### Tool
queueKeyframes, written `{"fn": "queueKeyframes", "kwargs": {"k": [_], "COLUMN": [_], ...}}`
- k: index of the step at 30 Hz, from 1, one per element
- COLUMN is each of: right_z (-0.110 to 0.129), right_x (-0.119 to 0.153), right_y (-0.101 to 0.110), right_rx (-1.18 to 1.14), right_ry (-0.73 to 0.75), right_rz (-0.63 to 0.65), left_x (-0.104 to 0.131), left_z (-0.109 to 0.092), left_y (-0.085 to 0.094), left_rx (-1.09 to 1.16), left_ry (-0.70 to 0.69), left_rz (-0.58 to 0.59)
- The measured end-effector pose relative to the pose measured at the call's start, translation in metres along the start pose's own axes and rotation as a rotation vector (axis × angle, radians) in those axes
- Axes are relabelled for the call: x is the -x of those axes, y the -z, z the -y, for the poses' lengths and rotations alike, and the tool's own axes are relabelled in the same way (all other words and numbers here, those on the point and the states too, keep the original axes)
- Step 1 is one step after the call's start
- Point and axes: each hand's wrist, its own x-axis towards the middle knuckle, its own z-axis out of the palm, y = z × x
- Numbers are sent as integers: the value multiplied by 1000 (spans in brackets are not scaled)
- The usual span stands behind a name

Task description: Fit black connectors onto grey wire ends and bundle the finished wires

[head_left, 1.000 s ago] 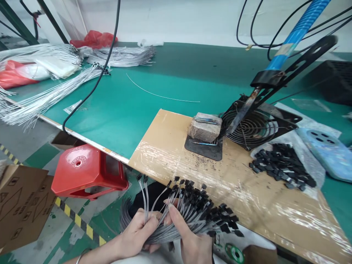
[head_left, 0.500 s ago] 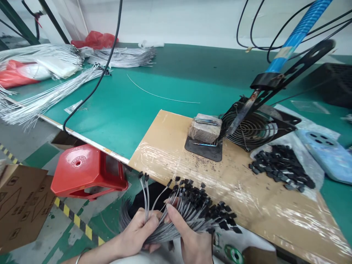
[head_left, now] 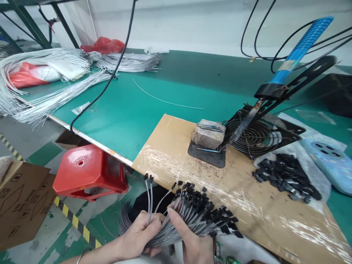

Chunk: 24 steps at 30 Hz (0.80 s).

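Observation:
A thick bundle of thin grey cables point(head_left: 167, 233) lies across my lap, its many ends fitted with small black connectors point(head_left: 199, 200) fanned out to the right. My left hand point(head_left: 144, 229) is closed on the cables, with a couple of them standing upright between thumb and fingers. From the right, my right hand point(head_left: 189, 234) grips the bundle, its thumb lying along the cables just below the connectors. One single cable bends up between the two hands. The fingers under the bundle are mostly hidden.
Cardboard point(head_left: 162, 146) covers the bench front, bearing a soldering iron point(head_left: 299, 51) in its stand, a stone block point(head_left: 208, 135), a fan point(head_left: 253, 135) and loose black connectors point(head_left: 286, 176). A phone point(head_left: 330, 161) lies right. A red stool point(head_left: 82, 168) stands left; white cables point(head_left: 63, 91) lie behind.
The view has shifted slightly, so the bench appears lower and further right. Both hands keep their hold on the bundle, and the right thumb has barely moved.

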Motion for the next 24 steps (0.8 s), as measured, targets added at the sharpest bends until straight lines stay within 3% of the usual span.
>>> {"fn": "queueKeyframes", "kwargs": {"k": [6,12,18,24], "right_z": [12,6,1,4], "right_x": [-3,-10,-12,-13], "right_y": [-5,-12,-25,-48], "right_rx": [-95,-105,-245,-289], "right_ry": [-82,-107,-181,-30], "right_rz": [117,179,440,596], "left_x": [-1,1,-1,0], "left_z": [2,-10,-11,-2], "left_y": [-3,-7,-5,11], "left_rx": [29,-6,-36,9], "left_ry": [-5,-29,-128,-141], "left_rz": [-15,-27,-2,-68]}}
